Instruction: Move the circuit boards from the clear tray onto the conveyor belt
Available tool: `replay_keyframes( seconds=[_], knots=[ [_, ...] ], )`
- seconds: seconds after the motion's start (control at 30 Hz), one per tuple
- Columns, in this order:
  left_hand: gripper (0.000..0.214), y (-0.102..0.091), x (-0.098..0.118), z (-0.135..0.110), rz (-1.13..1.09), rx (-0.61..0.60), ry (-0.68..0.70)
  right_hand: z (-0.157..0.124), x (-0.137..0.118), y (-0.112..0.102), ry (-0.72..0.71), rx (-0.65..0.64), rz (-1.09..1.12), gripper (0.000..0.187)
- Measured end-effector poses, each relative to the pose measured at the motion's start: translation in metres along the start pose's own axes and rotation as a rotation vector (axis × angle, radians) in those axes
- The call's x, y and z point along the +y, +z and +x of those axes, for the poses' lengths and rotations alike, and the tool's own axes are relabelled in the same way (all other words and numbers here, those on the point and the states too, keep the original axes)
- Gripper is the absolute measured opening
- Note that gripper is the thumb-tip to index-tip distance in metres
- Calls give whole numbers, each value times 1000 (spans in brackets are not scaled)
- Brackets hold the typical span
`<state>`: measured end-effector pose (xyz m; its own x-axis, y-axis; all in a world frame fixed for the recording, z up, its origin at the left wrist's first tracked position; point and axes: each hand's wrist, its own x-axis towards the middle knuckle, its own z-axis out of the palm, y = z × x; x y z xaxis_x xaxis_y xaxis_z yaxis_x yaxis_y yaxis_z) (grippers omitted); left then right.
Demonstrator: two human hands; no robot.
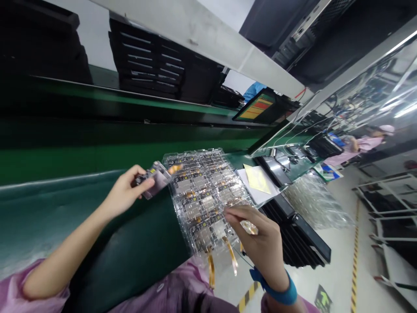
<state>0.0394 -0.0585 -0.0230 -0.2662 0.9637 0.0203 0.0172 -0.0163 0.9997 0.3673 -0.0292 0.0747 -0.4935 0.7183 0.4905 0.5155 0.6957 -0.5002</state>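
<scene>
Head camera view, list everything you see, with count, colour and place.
clear tray: one, transparent, filled with small boards, bench centre
small board: one, grey, left of the tray
green bench: one, dark green, left
paper sheets: two, yellow on white, right of the tray
black trays: stack, black, behind the bench
empty clear trays: stack, transparent, right
co-worker: one, pink, far right
left hand: holds the small board
right hand: blue wristband, fingertips pinched over the tray

Green arrow sign (pixel 322 299) on floor (pixel 339 261)
</scene>
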Motion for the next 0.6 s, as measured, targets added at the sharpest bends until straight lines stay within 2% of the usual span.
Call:
replay_keyframes(
  seconds=[0.1, 0.17, 0.27, 0.43, 0.6],
  knots=[
    [29, 30, 13, -27, 71, -182, 83, 10, -15, 19, -58, 20, 43, 11],
    [25, 43, 17, -40, 93, -235, 133, 17, -15, 37, -69, 3, 55, 11],
    [23, 52, 19, -51, 128, -259, 182, 24, -12, 52, -81, 16, 78, 4],
    [22, 55, 19, -51, 176, -278, 205, 27, -11, 50, -82, 37, 65, 13],
    [23, 62, 14, -47, 135, -246, 214, 32, -8, 50, -46, -25, 84, 13]
  ],
)
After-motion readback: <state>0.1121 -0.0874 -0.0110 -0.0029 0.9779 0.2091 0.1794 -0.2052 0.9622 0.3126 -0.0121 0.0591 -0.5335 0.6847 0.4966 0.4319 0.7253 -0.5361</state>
